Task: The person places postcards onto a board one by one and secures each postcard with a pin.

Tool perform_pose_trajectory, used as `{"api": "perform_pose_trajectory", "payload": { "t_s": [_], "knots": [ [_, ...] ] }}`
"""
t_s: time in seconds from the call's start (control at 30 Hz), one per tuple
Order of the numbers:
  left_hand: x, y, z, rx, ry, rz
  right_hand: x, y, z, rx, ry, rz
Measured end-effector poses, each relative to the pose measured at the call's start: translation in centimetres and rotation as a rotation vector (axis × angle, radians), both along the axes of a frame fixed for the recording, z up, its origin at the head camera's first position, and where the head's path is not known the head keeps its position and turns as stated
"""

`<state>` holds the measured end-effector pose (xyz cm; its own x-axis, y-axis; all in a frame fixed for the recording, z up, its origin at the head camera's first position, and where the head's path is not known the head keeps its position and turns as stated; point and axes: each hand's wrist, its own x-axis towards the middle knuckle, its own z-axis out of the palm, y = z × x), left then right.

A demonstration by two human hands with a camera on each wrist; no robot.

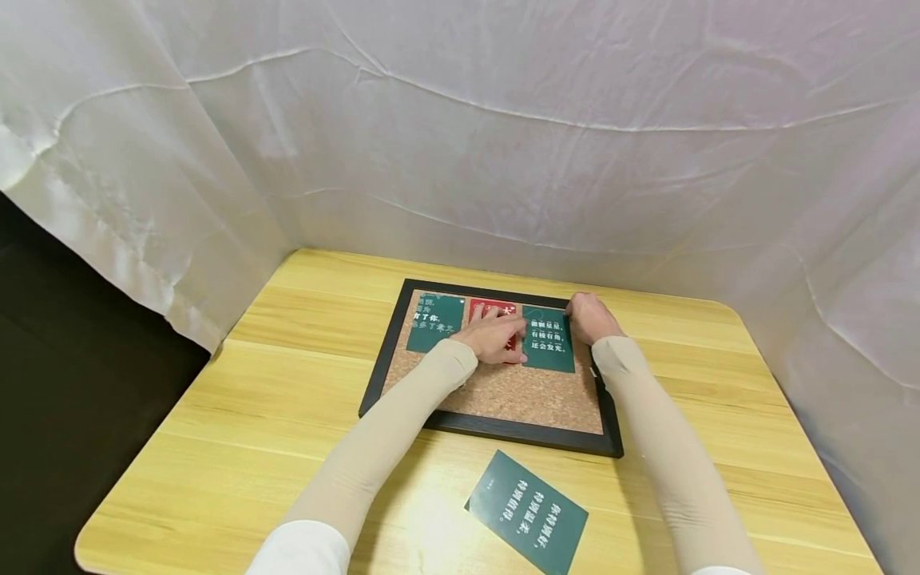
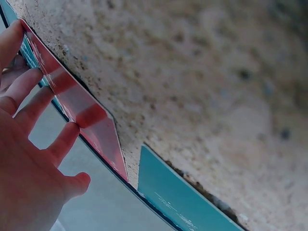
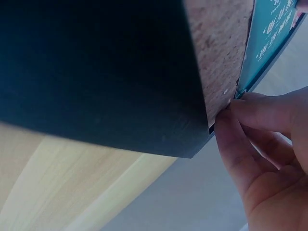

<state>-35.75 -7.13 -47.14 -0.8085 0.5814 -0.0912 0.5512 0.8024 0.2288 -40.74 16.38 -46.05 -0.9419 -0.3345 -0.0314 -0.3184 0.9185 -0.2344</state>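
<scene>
A cork board [image 1: 532,395] in a black frame lies on the table. My left hand [image 1: 492,335] rests with spread fingers on a red card [image 2: 98,137] in the upper middle of the cork. Right of it lies a green card [image 1: 549,343] with white writing. My right hand [image 1: 592,318] is at that card's upper right corner, thumb and index fingertips [image 3: 236,109] pinched together close to the cork. What they pinch is hidden; I cannot tell its kind. Another green card [image 1: 434,327] is on the left side, a small white dot near its top right corner.
A loose green card [image 1: 528,515] with white writing lies slantwise on the wooden table [image 1: 273,431], just in front of the board. White cloth [image 1: 460,160] hangs behind the table and on both sides. A dark area [image 1: 72,359] lies beyond the left table edge.
</scene>
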Motion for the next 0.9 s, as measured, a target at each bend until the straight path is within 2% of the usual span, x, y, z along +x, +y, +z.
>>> {"api": "perform_pose_trajectory", "payload": {
  "t_s": [0.13,0.4,0.7,0.9],
  "knots": [
    [0.1,0.1,0.0,0.005,-0.005,0.000,0.0,0.1,-0.1,0.014,0.006,0.014],
    [0.3,0.1,0.2,0.008,-0.004,-0.001,0.5,0.0,0.1,0.018,-0.011,-0.022],
    [0.1,0.2,0.2,0.011,-0.009,0.001,0.5,0.3,-0.2,0.047,0.039,0.030],
    [0.2,0.2,0.2,0.003,0.008,-0.012,1.0,0.5,0.1,-0.013,-0.007,0.021]
  ]
}}
